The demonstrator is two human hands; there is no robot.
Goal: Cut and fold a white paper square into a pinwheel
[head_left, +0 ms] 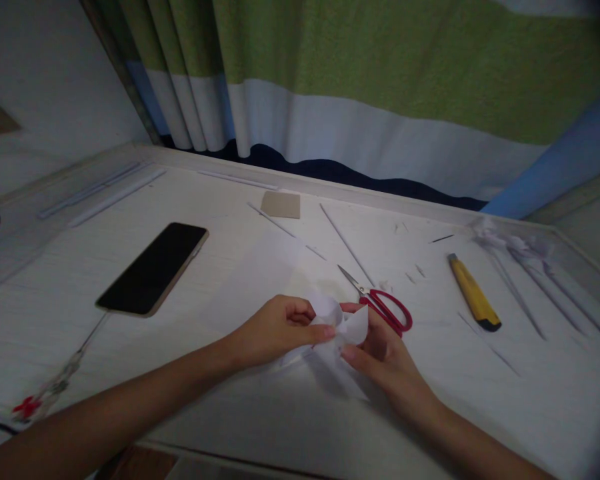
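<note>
Small white paper piece (341,325) pinched between both hands, low over the worktop (240,267). Left hand (275,328) gripping its left side, right hand (383,357) its right side, both equally close. Red scissors (383,303) lying just behind the right hand, blades pointing away and left.

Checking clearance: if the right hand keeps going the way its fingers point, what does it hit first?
The right hand points up and left, into the white paper it already pinches. Past that, probably the left hand's fingers, which grip the same paper; depth is hard to judge.
</note>
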